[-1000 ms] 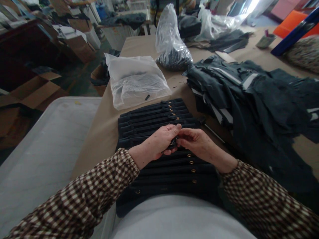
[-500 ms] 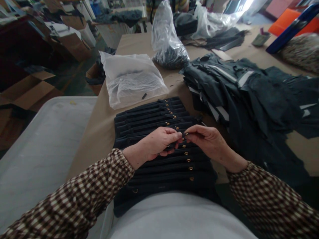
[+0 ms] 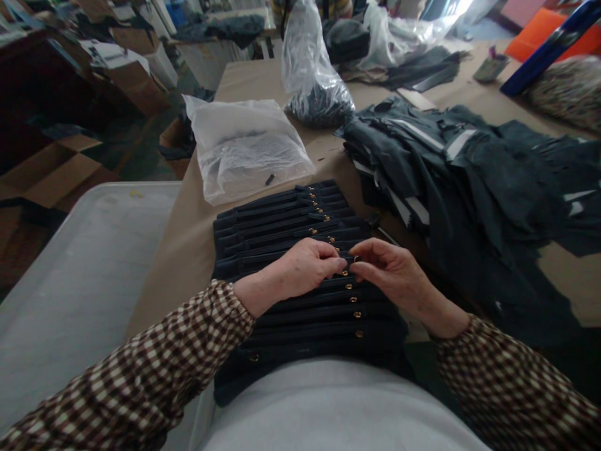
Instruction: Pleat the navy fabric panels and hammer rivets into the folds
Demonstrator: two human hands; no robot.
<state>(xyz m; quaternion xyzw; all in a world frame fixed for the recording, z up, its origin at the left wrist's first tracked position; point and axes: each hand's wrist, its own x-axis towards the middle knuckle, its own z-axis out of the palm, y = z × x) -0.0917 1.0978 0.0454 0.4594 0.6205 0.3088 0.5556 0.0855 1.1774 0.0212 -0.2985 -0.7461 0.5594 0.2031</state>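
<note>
A row of overlapping dark fabric pieces [image 3: 305, 316] lies in front of me, each with a small gold zipper slider [image 3: 353, 299] near its right side. Several of the farther ones carry dark pull tabs [image 3: 319, 217]. My left hand [image 3: 312, 266] pinches thumb and finger together over the middle of the row; what it grips is too small and hidden to name. Close beside it on the right, my right hand [image 3: 392, 272] curls its thumb and forefinger around a tiny shiny bit at the fingertips, too small to make out.
A white plastic bag [image 3: 253, 141] lies beyond the row, a loose dark tab [image 3: 269, 180] on its edge. Behind it stands a clear bag [image 3: 319, 100] of dark bits. Dark cloth pieces [image 3: 464, 181] are heaped at right. A white bin [image 3: 84, 250] is at left.
My right thumb and forefinger have parted slightly, and the hand sits a little lower. The left fingertips have shifted slightly right and down. The row of fabric pieces stays in place.
</note>
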